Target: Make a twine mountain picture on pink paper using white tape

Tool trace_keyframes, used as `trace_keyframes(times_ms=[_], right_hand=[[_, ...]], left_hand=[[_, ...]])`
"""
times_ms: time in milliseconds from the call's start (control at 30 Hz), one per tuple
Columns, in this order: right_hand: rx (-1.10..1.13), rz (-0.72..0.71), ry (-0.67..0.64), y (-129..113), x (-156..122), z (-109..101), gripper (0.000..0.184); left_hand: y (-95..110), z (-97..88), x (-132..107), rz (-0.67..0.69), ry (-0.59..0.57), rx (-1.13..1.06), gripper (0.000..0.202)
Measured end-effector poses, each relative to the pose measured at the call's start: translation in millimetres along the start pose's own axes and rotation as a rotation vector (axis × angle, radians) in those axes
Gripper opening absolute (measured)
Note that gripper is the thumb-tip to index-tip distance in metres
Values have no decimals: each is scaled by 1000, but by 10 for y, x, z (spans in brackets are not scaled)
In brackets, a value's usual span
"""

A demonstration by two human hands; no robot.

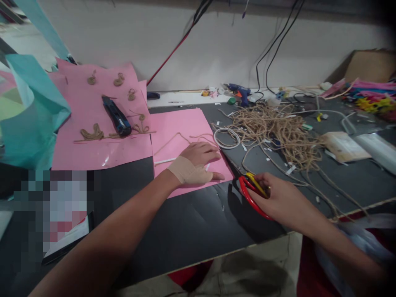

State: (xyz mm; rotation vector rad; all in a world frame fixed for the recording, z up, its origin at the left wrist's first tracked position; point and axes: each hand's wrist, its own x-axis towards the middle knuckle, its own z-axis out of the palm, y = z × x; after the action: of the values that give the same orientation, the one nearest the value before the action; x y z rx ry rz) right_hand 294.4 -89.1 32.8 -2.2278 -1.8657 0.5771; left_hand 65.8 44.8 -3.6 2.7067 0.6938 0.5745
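My left hand [200, 159] lies flat on a pink sheet [192, 119], its fingers stretched out and a beige bandage around wrist and thumb base. Pieces of twine [170, 143] and a thin white stick [165, 161] rest on the sheet, partly hidden by that hand. To the right, my right hand [283, 200] grips scissors [245, 186] with red and yellow handles. The dark blades point up and left over the sheet's right edge, near my left fingertips. A white ring [227, 138] lies just beyond the blades.
A tangled heap of twine [272, 123] spreads behind my right hand. On the left, a larger pink sheet [123, 152] carries small twine shapes and a utility knife [116, 116]. A blue glue gun [243, 94] stands by the wall. Paper scraps dot the black tabletop [185, 231].
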Motion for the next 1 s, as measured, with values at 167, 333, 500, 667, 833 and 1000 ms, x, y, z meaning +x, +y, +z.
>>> trace_keyframes(times_ms=[167, 333, 500, 667, 833, 1000], right_hand=[[-28, 8, -75, 39, 12, -6, 38], [26, 10, -67, 20, -25, 0, 39], [-31, 20, -47, -8, -4, 3, 37], [-47, 45, -89, -9, 2, 3, 38], [-45, 48, -90, -19, -38, 17, 40], [-87, 38, -76, -50, -41, 13, 42]], left_hand=[[0, 0, 10, -7, -4, 4, 56], [2, 1, 26, -4, -7, 14, 58], [-10, 11, 22, -4, -3, 23, 56], [-15, 15, 22, 7, 2, 20, 57], [1, 2, 28, 14, 3, 14, 55], [1, 6, 28, 12, 21, 7, 54]])
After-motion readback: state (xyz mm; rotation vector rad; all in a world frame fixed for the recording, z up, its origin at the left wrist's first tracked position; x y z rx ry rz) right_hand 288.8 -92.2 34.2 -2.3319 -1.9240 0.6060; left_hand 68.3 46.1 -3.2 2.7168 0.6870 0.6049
